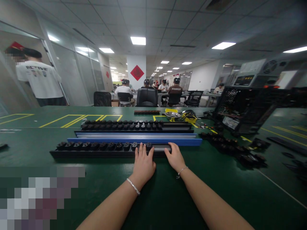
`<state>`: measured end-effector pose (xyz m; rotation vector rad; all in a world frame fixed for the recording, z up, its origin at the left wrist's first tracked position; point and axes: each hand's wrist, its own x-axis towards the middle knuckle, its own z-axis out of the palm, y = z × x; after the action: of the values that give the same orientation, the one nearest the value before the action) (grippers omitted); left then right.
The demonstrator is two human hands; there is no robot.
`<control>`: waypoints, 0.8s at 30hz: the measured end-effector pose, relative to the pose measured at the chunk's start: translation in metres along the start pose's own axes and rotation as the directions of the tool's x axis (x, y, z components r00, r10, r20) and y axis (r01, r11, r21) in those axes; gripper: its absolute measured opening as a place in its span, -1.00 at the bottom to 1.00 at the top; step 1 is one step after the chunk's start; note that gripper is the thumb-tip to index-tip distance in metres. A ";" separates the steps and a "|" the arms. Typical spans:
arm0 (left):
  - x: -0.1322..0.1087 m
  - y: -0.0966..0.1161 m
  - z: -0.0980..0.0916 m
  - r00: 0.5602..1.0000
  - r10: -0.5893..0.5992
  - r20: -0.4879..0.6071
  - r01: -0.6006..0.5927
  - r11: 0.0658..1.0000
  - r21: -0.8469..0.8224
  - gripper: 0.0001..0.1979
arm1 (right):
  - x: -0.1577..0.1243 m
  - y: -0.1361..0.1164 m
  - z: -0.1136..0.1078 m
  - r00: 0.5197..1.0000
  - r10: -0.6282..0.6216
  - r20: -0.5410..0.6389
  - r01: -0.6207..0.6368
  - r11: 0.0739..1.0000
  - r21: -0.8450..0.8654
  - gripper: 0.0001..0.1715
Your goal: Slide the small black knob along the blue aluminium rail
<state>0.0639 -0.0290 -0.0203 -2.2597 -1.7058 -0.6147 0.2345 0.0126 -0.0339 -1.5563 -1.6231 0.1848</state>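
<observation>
A long black channel [96,154] lies crosswise on the green table in front of me. A row of round black socket-like modules [94,146] fills its left and middle part; a bare grey stretch [157,149] shows towards the right end. My left hand [144,164] rests on the channel with fingers spread, touching the last modules at the row's right end. At the channel's right end, my right hand [177,157] grips it with the thumb in front and the fingers over the top. Its other fingertips are partly hidden.
Behind lie a blue rail [96,140] and another module-filled black channel [120,127]. Loose black parts [223,145] are heaped at right, near an opened computer case [242,108]. A metal bowl [173,115] stands farther back. Several people sit beyond; one person [39,76] stands at left.
</observation>
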 end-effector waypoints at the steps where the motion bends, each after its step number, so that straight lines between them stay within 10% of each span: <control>1: 0.000 0.000 0.001 1.000 0.004 -0.003 -0.004 1.000 -0.004 -0.39 | 0.000 0.000 0.000 1.000 -0.003 -0.002 0.003 1.000 -0.001 -0.47; 24: 0.004 -0.001 -0.001 0.997 0.035 -0.066 -0.047 0.982 -0.185 -0.59 | -0.002 0.000 0.002 1.000 -0.023 -0.013 0.021 0.993 -0.114 -0.49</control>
<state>0.0640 -0.0256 -0.0179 -2.3665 -1.6294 -0.8589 0.2331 0.0118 -0.0357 -1.6213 -1.6641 0.0704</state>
